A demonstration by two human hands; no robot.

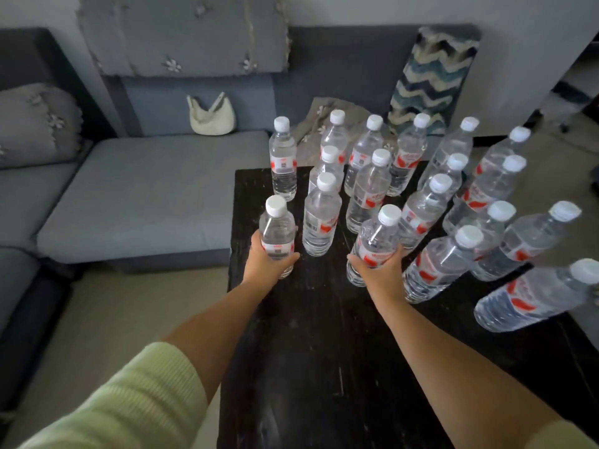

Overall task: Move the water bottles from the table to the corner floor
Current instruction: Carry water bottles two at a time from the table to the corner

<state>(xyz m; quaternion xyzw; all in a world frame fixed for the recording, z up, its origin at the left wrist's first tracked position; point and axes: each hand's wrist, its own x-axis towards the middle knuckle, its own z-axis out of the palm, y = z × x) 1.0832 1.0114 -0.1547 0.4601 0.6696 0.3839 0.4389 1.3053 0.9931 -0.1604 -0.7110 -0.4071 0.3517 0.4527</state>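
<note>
Several clear water bottles with white caps and red-and-white labels stand upright on a dark table [317,335]. My left hand [264,262] is wrapped around the lower part of the bottle at the table's near left [277,230]. My right hand [377,270] grips the bottle near the middle front [377,241]. Both held bottles stand at table level among the others. An unheld bottle [321,215] stands between the two held ones, slightly further back. The rest crowd the far and right parts of the table, such as one at the right edge [531,296].
A grey-blue corner sofa [146,196] runs along the left and back. On it lie a white handbag [211,117], a grey cushion [35,124] and a zigzag-patterned cloth [428,79]. Light floor [107,319] shows left of the table.
</note>
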